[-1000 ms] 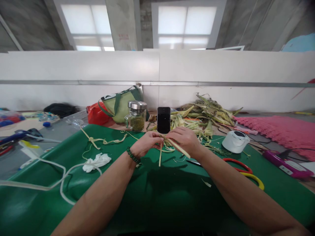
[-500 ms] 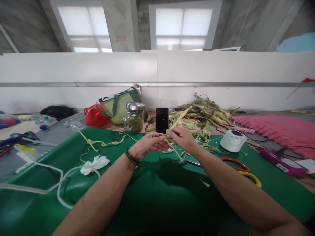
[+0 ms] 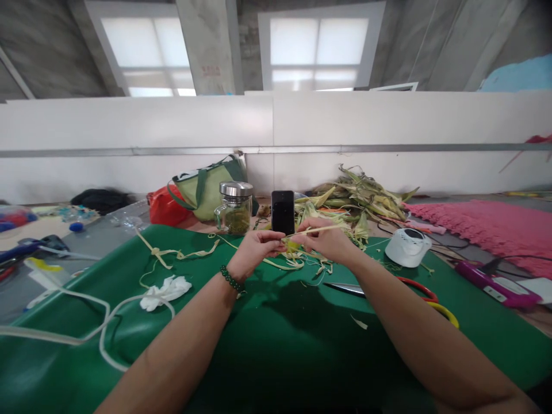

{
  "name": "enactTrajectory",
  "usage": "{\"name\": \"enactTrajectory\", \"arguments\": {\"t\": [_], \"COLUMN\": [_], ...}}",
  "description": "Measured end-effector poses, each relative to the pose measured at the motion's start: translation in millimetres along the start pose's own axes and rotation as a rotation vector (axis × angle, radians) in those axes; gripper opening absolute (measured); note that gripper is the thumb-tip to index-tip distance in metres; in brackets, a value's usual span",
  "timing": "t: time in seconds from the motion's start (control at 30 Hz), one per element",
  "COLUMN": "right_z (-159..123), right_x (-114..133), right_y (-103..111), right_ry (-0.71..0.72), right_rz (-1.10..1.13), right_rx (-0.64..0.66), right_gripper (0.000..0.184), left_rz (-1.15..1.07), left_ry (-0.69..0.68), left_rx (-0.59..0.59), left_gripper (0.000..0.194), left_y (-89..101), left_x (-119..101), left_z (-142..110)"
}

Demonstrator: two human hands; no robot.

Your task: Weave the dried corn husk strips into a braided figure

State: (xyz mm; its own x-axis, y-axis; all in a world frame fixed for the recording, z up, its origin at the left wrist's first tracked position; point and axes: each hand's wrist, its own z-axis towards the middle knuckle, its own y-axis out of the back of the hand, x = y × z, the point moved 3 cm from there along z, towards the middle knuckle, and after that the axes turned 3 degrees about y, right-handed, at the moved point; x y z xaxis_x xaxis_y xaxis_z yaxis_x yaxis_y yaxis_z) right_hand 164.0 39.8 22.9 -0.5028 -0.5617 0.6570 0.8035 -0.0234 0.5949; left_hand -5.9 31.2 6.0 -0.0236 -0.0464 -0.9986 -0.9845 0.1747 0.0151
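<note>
Strip [image 3: 323, 229]: swings nearly level since the earlier frame, running rightward above green sheet [image 3: 297, 351].
Left grip [image 3: 256, 246]: pinches its inner end.
Right grip [image 3: 326, 240]: nearer free end; blurred, I can't tell its closure.

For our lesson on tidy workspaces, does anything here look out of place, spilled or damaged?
Nothing looks spilled or clearly damaged. Slightly odd: a crumpled white tissue or cloth lies on the green mat beside a loose white cord, like litter among working materials. A pale scrap also lies alone, away from the husk pile.
</note>
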Motion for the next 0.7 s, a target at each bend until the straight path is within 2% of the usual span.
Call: {"name": "enactTrajectory", "arguments": {"t": [0.07, 0.17, 0.23, 0.3, 0.37, 0.53, 0.63, 0.7], "right_z": [-0.8, -3.0, -3.7, -3.4, -2.3, -1.0, -4.2, -6.8], "right_x": [-1.7, 0.0, 2.3, 3.5, 3.5, 6.7, 11.0, 12.2], "right_y": [-2.2, -8.9, -12.3, -13.2, -12.6, -11.4, -12.9, -16.1], "right_ry": [-0.118, -0.199, -0.191, -0.165, -0.133, 0.026, 0.126, 0.141], "right_rz": [0.144, 0.436, 0.587, 0.636, 0.590, 0.385, 0.216, 0.121], "right_rx": [0.104, 0.192, 0.194, 0.158, 0.131, 0.172, 0.161, 0.171], "right_gripper": [0.044, 0.059, 0.059, 0.053, 0.044, 0.023, 0.022, 0.025], "left_rz": [-0.032, -0.034, -0.013, 0.008, 0.014, -0.073, -0.111, -0.102], "left_ry": [-0.021, -0.040, -0.023, 0.005, 0.034, 0.082, 0.075, 0.067], "left_rx": [-0.054, -0.072, -0.003, 0.096, 0.156, 0.146, 0.128, 0.104], "left_gripper": [0.027, 0.024, 0.023, 0.023, 0.023, 0.027, 0.026, 0.026], "left_y": [2.6, 3.4, 0.3, -4.3, -7.6, -8.4, -7.8, -7.0], "left_x": [-0.7, -1.4, -1.4, -1.1, -0.5, 1.7, 2.0, 2.4], "left_z": [1.5, 1.3, -0.6, -3.2, -5.1, -3.5, -1.6, -0.6]}}
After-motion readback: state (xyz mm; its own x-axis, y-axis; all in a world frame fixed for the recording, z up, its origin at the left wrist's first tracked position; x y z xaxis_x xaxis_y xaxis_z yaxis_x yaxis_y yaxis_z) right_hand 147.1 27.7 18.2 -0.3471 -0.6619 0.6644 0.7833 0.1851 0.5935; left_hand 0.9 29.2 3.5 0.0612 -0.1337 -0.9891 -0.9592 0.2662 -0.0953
